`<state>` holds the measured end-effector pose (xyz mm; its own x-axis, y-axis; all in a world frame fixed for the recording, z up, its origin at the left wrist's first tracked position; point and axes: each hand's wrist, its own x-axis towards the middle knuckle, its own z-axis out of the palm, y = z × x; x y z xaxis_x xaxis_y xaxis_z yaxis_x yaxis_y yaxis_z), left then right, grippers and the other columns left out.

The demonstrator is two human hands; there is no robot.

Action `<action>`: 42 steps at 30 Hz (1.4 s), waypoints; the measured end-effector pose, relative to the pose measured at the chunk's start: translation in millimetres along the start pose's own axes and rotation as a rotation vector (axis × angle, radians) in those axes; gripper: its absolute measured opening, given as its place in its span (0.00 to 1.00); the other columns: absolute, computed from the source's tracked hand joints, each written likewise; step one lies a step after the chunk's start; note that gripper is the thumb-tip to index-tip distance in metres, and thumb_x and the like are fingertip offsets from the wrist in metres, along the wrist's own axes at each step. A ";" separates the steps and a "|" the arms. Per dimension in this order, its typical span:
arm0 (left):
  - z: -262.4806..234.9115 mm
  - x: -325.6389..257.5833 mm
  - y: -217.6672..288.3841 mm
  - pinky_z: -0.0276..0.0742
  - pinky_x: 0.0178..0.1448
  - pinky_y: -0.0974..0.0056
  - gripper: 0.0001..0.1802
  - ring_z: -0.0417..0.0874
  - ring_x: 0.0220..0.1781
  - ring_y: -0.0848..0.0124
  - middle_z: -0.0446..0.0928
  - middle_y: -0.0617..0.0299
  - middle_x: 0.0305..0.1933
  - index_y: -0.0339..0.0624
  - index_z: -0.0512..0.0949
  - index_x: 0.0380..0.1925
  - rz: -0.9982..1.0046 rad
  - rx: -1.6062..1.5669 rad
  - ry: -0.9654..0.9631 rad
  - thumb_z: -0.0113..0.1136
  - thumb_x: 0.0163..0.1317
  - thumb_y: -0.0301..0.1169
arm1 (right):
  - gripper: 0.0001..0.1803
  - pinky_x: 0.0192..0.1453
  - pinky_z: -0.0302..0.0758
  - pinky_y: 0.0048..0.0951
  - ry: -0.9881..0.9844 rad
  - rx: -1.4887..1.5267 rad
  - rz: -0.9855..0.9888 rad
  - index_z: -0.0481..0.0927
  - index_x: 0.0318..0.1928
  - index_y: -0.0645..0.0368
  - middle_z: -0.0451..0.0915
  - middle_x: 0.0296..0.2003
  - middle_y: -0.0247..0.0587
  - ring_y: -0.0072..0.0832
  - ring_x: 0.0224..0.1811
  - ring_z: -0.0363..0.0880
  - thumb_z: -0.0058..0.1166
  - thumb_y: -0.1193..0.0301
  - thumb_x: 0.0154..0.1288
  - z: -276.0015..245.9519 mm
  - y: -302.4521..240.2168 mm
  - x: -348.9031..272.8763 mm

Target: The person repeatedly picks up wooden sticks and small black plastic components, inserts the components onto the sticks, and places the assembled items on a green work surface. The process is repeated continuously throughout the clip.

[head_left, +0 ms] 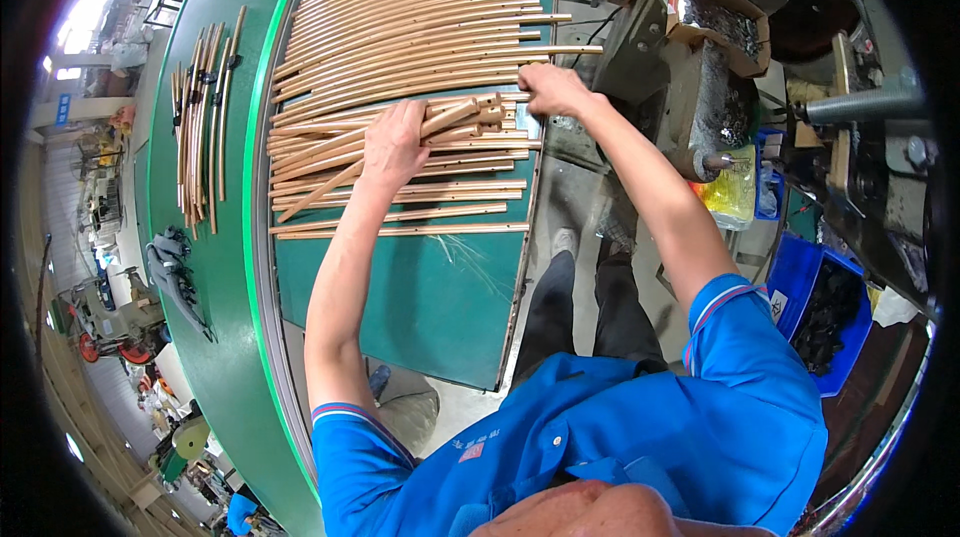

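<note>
Many long, thin copper-coloured tubes point(420, 37) lie side by side across a green table point(430, 287). My left hand point(395, 140) is wrapped round a bundle of tubes point(460, 117), whose ends stick out to the right of my fist with small holes near their tips. My right hand point(553, 90) is at the table's right edge, fingers closed on the end of a tube point(512, 97). Under and in front of the bundle lie several looser tubes point(450, 185), some crossing at an angle.
A green conveyor belt point(215, 267) on the left carries more tubes with black fittings point(205, 102) and a grey glove point(172, 267). On the right stand a machine point(850, 107), a cardboard box of small metal parts point(720, 17) and a blue bin point(825, 307) with black pieces.
</note>
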<state>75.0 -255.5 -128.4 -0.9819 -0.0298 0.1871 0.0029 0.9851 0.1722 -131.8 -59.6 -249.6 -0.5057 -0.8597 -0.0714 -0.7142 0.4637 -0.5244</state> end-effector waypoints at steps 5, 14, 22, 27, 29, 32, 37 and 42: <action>-2.1 3.5 -4.0 0.74 0.45 0.54 0.24 0.78 0.42 0.56 0.75 0.56 0.36 0.43 0.72 0.39 -0.056 0.037 0.035 0.68 0.38 0.23 | 0.18 0.47 0.77 0.38 -0.139 0.152 0.123 0.75 0.43 0.61 0.81 0.40 0.51 0.45 0.45 0.80 0.59 0.72 0.48 -0.6 1.8 13.5; -13.6 0.0 5.6 0.73 0.44 0.53 0.22 0.78 0.40 0.53 0.75 0.54 0.34 0.43 0.72 0.38 -0.060 0.006 0.078 0.66 0.39 0.22 | 0.13 0.42 0.74 0.42 0.157 0.236 0.257 0.80 0.39 0.54 0.81 0.34 0.41 0.39 0.39 0.80 0.60 0.65 0.51 3.8 2.6 6.9; -15.5 -16.4 9.0 0.74 0.44 0.52 0.25 0.78 0.41 0.50 0.76 0.51 0.36 0.41 0.73 0.42 -0.066 -0.011 0.050 0.66 0.39 0.21 | 0.12 0.39 0.74 0.39 -0.004 0.209 0.251 0.75 0.26 0.56 0.79 0.29 0.42 0.42 0.37 0.79 0.61 0.64 0.42 -32.6 -14.2 -18.7; -8.0 -14.1 12.9 0.73 0.45 0.52 0.25 0.78 0.42 0.51 0.76 0.53 0.36 0.43 0.73 0.42 -0.056 -0.013 0.022 0.66 0.39 0.22 | 0.21 0.44 0.76 0.47 0.107 -0.044 0.081 0.72 0.39 0.58 0.73 0.43 0.49 0.51 0.42 0.77 0.62 0.62 0.46 -4.1 -12.3 -39.8; -8.4 -13.0 17.5 0.74 0.44 0.53 0.22 0.78 0.41 0.54 0.75 0.55 0.35 0.43 0.72 0.36 -0.045 0.001 0.021 0.67 0.37 0.22 | 0.21 0.42 0.77 0.46 0.116 -0.045 0.018 0.72 0.41 0.59 0.72 0.45 0.50 0.51 0.40 0.78 0.62 0.63 0.48 -0.5 -16.4 -41.8; -5.6 -15.7 20.9 0.74 0.42 0.53 0.23 0.77 0.40 0.54 0.74 0.55 0.35 0.43 0.72 0.37 0.000 -0.004 0.030 0.67 0.37 0.21 | 0.21 0.46 0.79 0.44 0.041 -0.109 -0.044 0.74 0.42 0.62 0.75 0.43 0.50 0.48 0.40 0.81 0.64 0.66 0.50 -1.4 -15.7 -32.9; -3.3 -27.0 27.2 0.74 0.43 0.55 0.26 0.78 0.40 0.56 0.75 0.56 0.36 0.42 0.72 0.40 0.075 -0.011 0.024 0.69 0.36 0.22 | 0.14 0.37 0.81 0.42 -0.113 -0.383 -0.225 0.80 0.39 0.62 0.79 0.36 0.55 0.46 0.35 0.83 0.60 0.69 0.51 9.3 -32.2 -28.7; -5.7 -30.6 29.7 0.74 0.45 0.55 0.26 0.78 0.44 0.55 0.75 0.56 0.41 0.42 0.71 0.40 0.058 -0.006 -0.048 0.69 0.36 0.23 | 0.08 0.36 0.81 0.44 0.036 -0.346 -0.236 0.78 0.35 0.61 0.79 0.32 0.54 0.47 0.34 0.83 0.49 0.71 0.59 13.1 -29.5 -38.9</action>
<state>106.2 -226.3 -123.6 -0.9880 0.0356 0.1501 0.0610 0.9839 0.1681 -84.7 -42.6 -242.4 -0.3211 -0.9457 0.0497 -0.9298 0.3048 -0.2062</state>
